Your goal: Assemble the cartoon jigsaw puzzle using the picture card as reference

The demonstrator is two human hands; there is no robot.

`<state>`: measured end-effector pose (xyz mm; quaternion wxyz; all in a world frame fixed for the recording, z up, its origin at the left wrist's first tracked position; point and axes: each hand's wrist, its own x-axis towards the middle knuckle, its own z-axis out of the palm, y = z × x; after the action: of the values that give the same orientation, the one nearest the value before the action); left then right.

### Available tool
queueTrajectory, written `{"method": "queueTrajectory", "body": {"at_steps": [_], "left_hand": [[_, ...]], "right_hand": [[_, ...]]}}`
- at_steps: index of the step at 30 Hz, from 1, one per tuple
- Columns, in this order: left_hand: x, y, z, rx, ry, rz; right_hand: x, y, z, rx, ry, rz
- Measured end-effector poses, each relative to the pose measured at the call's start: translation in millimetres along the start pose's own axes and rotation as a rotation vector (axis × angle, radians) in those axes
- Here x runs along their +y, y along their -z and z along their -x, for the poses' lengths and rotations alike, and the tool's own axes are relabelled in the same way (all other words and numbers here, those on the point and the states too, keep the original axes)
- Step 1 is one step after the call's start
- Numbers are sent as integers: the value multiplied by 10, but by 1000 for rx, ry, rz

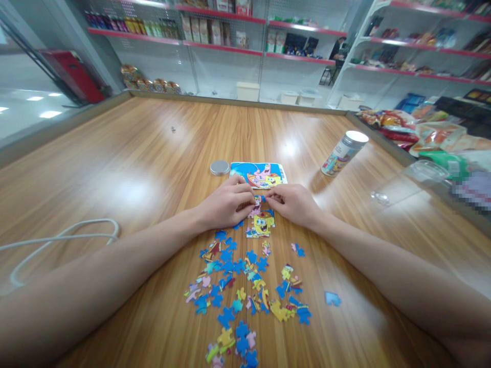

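Observation:
Both my hands rest on a wooden table [153,168] with fingertips meeting over a small joined cluster of puzzle pieces [261,224]. My left hand [225,203] is curled, its fingers pinching a piece at the cluster's top. My right hand [293,203] is curled too, pinching the same spot from the other side. Just beyond my fingers lies the cartoon reference picture [259,175]. Several loose blue, yellow and pink puzzle pieces [245,286] are scattered nearer to me, and one blue piece [332,298] lies apart to the right.
A round metal lid [219,167] lies left of the picture. A tilted puzzle can [343,153] stands at the right. A white cable [61,239] loops at the left. A clear plastic container [424,171] and snack bags [391,125] sit at the right edge. Shop shelves line the back.

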<state>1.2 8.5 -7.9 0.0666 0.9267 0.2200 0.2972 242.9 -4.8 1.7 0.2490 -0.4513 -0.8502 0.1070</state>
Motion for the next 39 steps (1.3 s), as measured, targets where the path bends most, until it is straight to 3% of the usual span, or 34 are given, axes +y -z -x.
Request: {"method": "queueTrajectory", "body": {"at_steps": [39], "left_hand": [[7,17,-6,-27,-2,-21]], "right_hand": [[-6,4,-1,-46,-57,31]]}}
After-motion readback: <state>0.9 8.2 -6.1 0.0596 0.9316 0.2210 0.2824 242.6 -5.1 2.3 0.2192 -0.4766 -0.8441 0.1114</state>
